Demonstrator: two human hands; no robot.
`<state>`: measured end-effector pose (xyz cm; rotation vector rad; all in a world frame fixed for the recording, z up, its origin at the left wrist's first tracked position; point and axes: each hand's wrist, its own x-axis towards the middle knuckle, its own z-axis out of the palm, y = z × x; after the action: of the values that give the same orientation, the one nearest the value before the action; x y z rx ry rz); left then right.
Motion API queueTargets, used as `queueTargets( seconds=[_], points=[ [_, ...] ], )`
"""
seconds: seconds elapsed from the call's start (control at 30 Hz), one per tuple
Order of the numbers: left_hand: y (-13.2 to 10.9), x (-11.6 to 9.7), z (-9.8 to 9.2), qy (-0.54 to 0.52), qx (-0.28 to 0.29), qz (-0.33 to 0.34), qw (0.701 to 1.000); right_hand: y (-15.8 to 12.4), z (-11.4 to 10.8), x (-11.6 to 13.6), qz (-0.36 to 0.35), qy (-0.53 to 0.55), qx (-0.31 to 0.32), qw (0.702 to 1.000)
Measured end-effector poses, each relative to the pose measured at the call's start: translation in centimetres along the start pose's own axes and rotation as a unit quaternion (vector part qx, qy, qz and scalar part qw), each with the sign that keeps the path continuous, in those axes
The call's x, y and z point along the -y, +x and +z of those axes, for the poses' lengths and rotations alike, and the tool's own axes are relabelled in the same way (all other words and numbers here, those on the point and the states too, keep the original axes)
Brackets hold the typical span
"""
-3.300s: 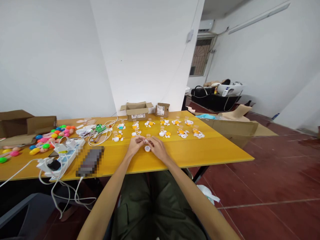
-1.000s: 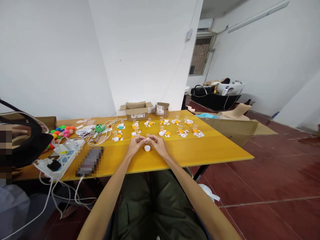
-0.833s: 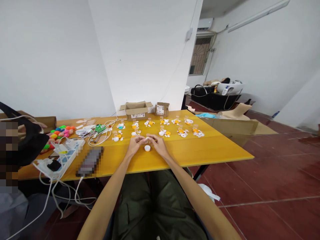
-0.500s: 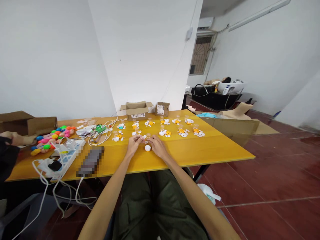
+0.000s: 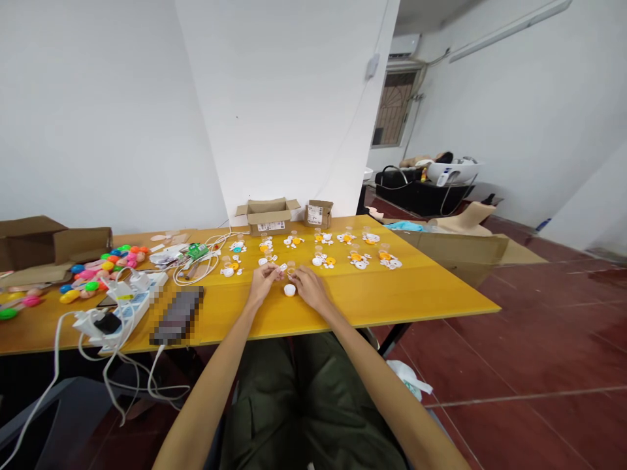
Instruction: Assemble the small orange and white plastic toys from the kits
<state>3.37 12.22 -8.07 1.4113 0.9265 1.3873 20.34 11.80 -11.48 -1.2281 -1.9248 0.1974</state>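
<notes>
Both my hands rest near the front middle of the yellow table [image 5: 416, 294]. My left hand [image 5: 262, 282] pinches a small white piece [image 5: 283, 267] between its fingertips. My right hand [image 5: 309, 288] is curled, its fingers pinched near a tiny clear cup [image 5: 291, 266]; what it holds is too small to name. A white round cap [image 5: 289, 290] lies on the table between the two hands. Beyond them lie several small groups of white and orange parts [image 5: 323, 260].
Two open cardboard boxes [image 5: 267, 215] stand at the table's back edge. To the left are a white power strip [image 5: 132, 297] with cables, a dark blurred device [image 5: 176, 315] and colourful plastic pieces [image 5: 105, 266]. A large cardboard box [image 5: 29, 241] sits far left.
My hands have drawn slightly apart, the left one lifting the small white piece. A person with a dark item at the left edge has gone from view.
</notes>
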Motion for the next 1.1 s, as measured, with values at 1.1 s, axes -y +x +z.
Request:
queueTargets(
  seconds=[1.1],
  points=[
    [0.4, 0.7, -0.1, 0.03, 0.032, 0.001, 0.999, 0.3, -0.2, 1.1, -0.011, 0.252, -0.014, 0.968]
  ],
)
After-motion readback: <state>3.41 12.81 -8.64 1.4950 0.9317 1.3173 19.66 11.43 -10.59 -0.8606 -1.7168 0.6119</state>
